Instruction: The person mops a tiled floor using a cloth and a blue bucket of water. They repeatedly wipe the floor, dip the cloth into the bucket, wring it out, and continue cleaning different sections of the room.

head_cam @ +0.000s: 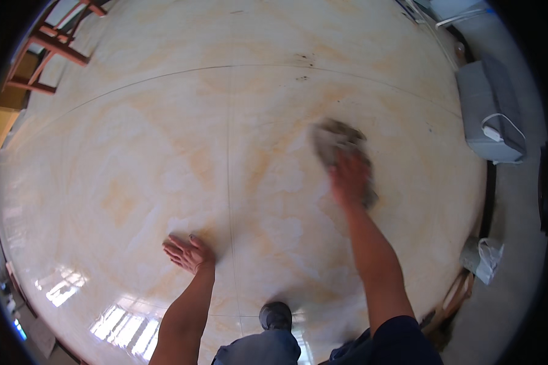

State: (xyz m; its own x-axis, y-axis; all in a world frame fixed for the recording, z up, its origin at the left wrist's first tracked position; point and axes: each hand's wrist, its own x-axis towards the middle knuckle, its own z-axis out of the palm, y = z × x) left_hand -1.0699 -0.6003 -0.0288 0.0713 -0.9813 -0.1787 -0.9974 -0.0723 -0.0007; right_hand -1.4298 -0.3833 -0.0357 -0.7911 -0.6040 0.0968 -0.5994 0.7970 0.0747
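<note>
My right hand presses a crumpled grey-brown cloth against the glossy tiled floor; both are blurred. The cloth sticks out beyond my fingers and along the right side of the hand. My left hand rests on the floor at lower left with its fingers spread, holding nothing. Small dark brown spots mark the floor beyond the cloth, near a tile joint.
A dark shoe stands at bottom centre. Reddish wooden furniture legs are at upper left. Along the right wall are a grey box-like object with a white corded item and a white plastic bag.
</note>
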